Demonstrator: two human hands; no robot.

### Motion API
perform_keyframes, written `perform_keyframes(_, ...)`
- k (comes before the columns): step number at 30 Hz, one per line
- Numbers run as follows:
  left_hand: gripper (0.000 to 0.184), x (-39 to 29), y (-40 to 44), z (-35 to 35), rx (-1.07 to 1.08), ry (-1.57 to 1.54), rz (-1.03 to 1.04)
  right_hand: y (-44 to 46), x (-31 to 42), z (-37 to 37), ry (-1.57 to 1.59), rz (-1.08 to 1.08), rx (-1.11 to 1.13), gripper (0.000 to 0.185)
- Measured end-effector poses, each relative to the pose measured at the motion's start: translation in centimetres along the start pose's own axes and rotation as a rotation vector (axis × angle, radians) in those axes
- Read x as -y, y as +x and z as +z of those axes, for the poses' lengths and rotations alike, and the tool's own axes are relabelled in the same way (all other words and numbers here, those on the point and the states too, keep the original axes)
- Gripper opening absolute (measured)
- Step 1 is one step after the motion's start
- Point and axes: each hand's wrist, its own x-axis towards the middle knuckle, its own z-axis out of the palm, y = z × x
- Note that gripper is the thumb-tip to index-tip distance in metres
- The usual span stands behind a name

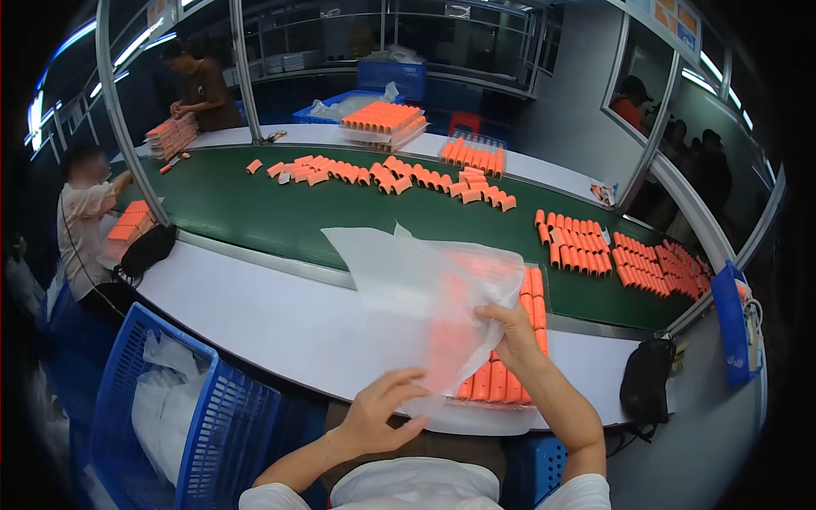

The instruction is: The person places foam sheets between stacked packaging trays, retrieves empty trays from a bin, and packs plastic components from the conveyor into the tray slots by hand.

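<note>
A thin translucent white sheet (391, 293) is spread above a tray of orange curved pieces (493, 382); whether it is a single sheet or a bag I cannot tell. My right hand (514, 336) pinches the sheet near its right edge, over the tray. At the sheet's lower left edge is my left hand (382, 414), its thumb and fingers apart and nothing gripped between them. Through the sheet, part of the orange rows shows faintly. On the right side of the tray the rows lie uncovered.
Beyond the white tabletop (255, 297), a green conveyor belt (246, 204) carries many orange pieces. Stacked filled trays (382, 123) stand on the far ledge. A blue crate (229, 425) with white sheets is at left; a black pouch (646, 382) lies right. Two co-workers work at left.
</note>
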Motion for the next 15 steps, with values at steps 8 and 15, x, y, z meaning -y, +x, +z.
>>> perform_keyframes(8,0.097,7.2,4.9,3.1,-0.264,-0.478,-0.419,-1.9,-0.5,-3.3,0.038,-0.182,-0.101,0.081)
perform_keyframes(15,0.052,9.6,9.9,5.4,-0.111,-0.439,-0.685,-3.9,1.1,-9.9,0.148,-0.377,-0.451,0.106)
